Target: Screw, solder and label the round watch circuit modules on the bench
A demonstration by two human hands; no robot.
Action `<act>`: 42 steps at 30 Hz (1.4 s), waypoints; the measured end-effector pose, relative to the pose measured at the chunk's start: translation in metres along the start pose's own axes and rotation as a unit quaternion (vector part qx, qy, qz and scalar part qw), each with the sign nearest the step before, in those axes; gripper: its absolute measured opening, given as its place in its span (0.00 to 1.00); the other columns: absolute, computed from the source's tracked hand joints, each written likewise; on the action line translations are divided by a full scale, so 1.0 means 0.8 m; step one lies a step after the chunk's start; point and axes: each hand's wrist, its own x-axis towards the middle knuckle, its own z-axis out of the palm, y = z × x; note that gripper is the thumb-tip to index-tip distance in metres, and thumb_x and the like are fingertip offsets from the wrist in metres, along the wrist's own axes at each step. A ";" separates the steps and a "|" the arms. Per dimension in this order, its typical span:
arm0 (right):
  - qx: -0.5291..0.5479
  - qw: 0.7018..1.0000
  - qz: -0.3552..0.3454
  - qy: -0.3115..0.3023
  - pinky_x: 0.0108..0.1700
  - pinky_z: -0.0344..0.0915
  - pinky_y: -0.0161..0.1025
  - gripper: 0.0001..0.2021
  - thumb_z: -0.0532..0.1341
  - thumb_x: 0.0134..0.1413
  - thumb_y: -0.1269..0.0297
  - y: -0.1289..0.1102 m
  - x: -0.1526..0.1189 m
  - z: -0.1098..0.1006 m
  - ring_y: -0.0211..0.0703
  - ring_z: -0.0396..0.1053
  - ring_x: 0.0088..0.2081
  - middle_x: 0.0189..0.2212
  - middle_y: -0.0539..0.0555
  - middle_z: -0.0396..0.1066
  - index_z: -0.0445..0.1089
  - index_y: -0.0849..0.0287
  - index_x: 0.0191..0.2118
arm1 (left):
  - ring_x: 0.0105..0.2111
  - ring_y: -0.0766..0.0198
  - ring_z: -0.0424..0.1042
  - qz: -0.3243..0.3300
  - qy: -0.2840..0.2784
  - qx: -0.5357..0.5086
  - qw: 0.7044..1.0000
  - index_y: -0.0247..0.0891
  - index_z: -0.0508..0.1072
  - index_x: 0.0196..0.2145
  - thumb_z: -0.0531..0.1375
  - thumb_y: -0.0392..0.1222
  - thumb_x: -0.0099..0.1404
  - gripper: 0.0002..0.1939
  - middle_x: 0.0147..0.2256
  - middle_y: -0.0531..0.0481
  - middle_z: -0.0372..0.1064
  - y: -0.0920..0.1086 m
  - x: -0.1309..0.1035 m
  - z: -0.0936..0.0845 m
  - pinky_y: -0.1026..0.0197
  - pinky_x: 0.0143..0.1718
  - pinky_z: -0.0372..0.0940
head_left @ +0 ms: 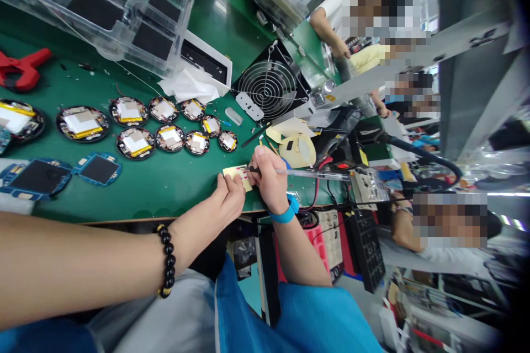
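Observation:
A small yellow paper [230,171] with dark and reddish marks lies near the front edge of the green table [182,187]. My left hand [227,196], with a black bead bracelet on its wrist, pinches the paper's lower left edge between thumb and fingers. At the paper's right side, my right hand [269,176] is closed round a clear pen [310,174], its dark tip at the paper. A blue band circles my right wrist. Left of the hands stand several round black assemblies [136,143] with white and yellow parts, and two blue boards with dark screens [98,169].
Behind are a clear compartment box [120,5], a white tissue [190,85], a black fan [267,85] and a round yellow piece [297,150]. A red clamp [22,69] lies far left. Black trays [366,248] stand at the lower right. Other people sit at the right.

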 end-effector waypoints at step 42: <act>0.003 0.995 -0.100 -0.025 0.28 0.51 0.37 0.27 0.54 0.72 0.42 -0.016 0.011 -0.005 0.38 0.54 0.25 0.20 0.46 0.54 0.58 0.55 0.24 | 0.62 0.47 0.72 0.100 -0.057 0.168 0.979 0.28 0.64 0.70 0.49 0.35 0.73 0.30 0.66 0.32 0.67 -0.019 0.003 -0.015 0.46 0.64 0.70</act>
